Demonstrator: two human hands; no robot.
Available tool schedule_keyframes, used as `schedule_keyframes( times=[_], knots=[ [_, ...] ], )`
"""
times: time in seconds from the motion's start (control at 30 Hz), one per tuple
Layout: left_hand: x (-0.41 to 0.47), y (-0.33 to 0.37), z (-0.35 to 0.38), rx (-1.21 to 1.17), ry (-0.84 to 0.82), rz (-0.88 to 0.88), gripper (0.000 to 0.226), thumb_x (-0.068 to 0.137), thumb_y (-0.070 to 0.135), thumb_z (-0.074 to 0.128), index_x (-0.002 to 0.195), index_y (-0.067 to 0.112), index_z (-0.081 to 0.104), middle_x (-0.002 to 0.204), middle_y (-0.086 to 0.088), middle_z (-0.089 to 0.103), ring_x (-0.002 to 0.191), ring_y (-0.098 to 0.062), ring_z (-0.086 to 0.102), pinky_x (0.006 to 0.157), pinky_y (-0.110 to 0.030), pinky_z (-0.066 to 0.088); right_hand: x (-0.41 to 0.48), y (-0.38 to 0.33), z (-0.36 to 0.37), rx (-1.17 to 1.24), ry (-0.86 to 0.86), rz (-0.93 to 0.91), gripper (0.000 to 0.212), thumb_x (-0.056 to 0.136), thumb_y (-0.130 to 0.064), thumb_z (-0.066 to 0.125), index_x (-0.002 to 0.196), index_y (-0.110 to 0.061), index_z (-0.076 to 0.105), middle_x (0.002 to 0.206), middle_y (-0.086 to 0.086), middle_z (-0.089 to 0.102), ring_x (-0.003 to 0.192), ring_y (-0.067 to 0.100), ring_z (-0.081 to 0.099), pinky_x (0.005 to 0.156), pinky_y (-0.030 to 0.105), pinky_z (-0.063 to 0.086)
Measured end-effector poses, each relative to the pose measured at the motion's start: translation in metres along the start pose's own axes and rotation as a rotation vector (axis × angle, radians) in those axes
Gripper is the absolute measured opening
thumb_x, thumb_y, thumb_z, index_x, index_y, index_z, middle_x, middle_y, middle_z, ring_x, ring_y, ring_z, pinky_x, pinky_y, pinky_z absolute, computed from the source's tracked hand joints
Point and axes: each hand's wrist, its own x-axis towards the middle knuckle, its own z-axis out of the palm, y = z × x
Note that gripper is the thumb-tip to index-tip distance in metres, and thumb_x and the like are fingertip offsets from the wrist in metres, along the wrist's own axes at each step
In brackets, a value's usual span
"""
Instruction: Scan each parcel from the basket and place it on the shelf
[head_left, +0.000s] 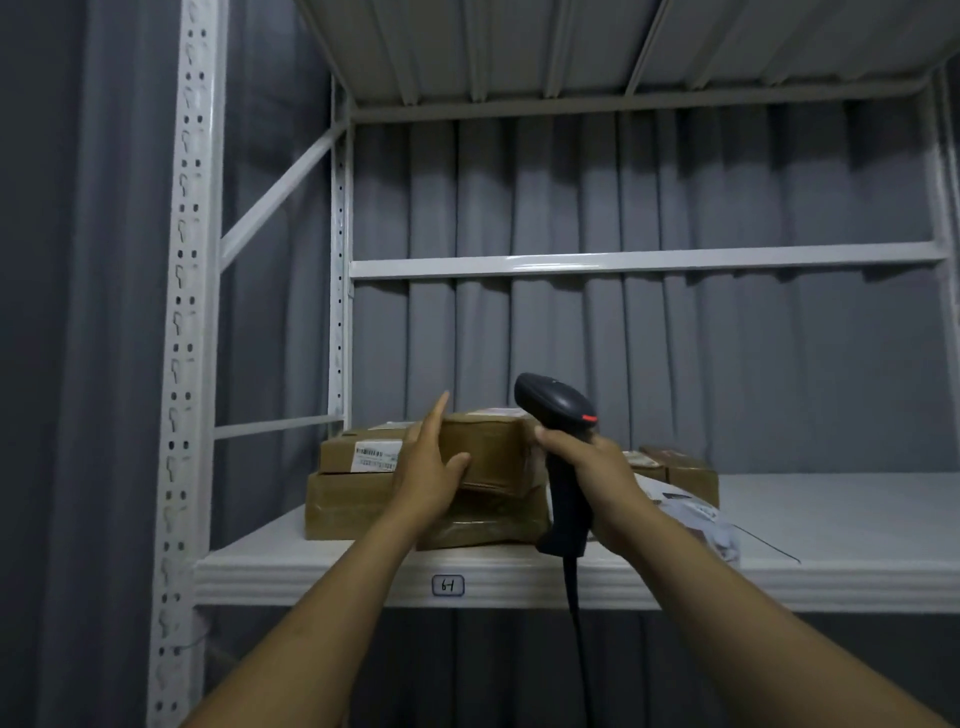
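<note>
Parcel (493, 452) and hands meet at mid-frame; nearest the camera, two bare forearms (311, 623) rise from the bottom edge, cut off there. Between them a black cable (575, 639) drops out of the frame. Next comes the front lip of the shelf (831, 582), white ribbed metal, carrying a small rounded tag (448, 585) whose handwritten mark is hard to read. Above it the right hand (597, 473) has its grip wrapped tight round the handle of a dark matte scanner (558, 408). The scanner's rounded head, with a red strip, points up and left, and fingers hide much of the handle. Whether the right forefinger touches the parcel's end I cannot tell. The left hand (434, 467) holds the parcel's left front corner, grip pinching: thumb bent across the front face, fingers straight along the side. That parcel is a brown cardboard box under glossy tape, tilted slightly atop a larger flat box (353, 506) at the shelf's left end. Just left of it lies another box (340, 452) with a white barcode label (375, 457), print too small to read. Right of the scanner, partly hidden by the wrist, sit two small brown boxes (685, 467) and a pale crinkled mailer bag (706, 519). Behind hang grey pleated curtains (675, 197), crossed by a white beam (644, 260), with a perforated upright (184, 312) at left.
</note>
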Motion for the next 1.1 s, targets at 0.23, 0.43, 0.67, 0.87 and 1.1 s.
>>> schedule_keyframes(
  times=[0.23, 0.43, 0.67, 0.87, 1.1],
  knots=[
    [0.006, 0.003, 0.021, 0.282, -0.013, 0.053, 0.073, 0.082, 0.068, 0.054, 0.145, 0.039, 0.032, 0.158, 0.001, 0.015, 0.143, -0.026, 0.021, 0.11, -0.049, 0.034, 0.018, 0.018, -0.027, 0.006, 0.098, 0.041, 0.033, 0.082, -0.03, 0.074, 0.109, -0.014, 0.065, 0.109, 0.012, 0.067, 0.101, 0.027, 0.062, 0.087, 0.039, 0.049],
    [0.024, 0.011, 0.045, 0.449, 0.008, -0.018, 0.089, 0.067, 0.075, 0.064, 0.136, 0.028, 0.034, 0.151, -0.008, 0.021, 0.139, -0.031, 0.022, 0.109, -0.052, 0.035, 0.015, 0.017, -0.05, -0.076, 0.16, 0.042, 0.034, 0.08, -0.032, 0.075, 0.105, -0.01, 0.067, 0.09, 0.008, 0.065, 0.087, 0.025, 0.058, 0.075, 0.037, 0.045],
    [0.047, 0.008, 0.012, 0.344, -0.15, 0.009, 0.044, 0.085, 0.042, 0.066, 0.122, 0.028, 0.046, 0.124, -0.002, 0.047, 0.103, -0.018, 0.05, 0.088, -0.034, 0.049, 0.01, 0.013, -0.07, -0.112, 0.203, 0.032, 0.024, 0.082, -0.024, 0.075, 0.1, -0.01, 0.067, 0.088, 0.012, 0.068, 0.081, 0.025, 0.063, 0.067, 0.033, 0.052],
    [0.048, -0.001, 0.004, 0.5, -0.139, 0.096, 0.054, 0.089, 0.001, 0.053, 0.138, 0.023, 0.048, 0.14, -0.005, 0.046, 0.125, -0.025, 0.045, 0.106, -0.039, 0.041, 0.005, 0.014, -0.08, -0.147, 0.239, -0.008, 0.014, 0.083, -0.017, 0.074, 0.094, -0.018, 0.065, 0.092, 0.012, 0.072, 0.086, 0.027, 0.069, 0.08, 0.043, 0.058],
    [0.032, 0.017, 0.045, 0.803, -0.107, 0.39, 0.059, 0.096, 0.039, 0.046, 0.15, 0.037, 0.02, 0.159, -0.002, 0.016, 0.148, -0.026, 0.006, 0.118, -0.051, 0.003, 0.001, 0.012, -0.092, -0.169, 0.213, 0.055, 0.011, 0.086, -0.014, 0.069, 0.093, -0.006, 0.065, 0.076, 0.018, 0.065, 0.065, 0.028, 0.061, 0.06, 0.037, 0.054]
  ],
)
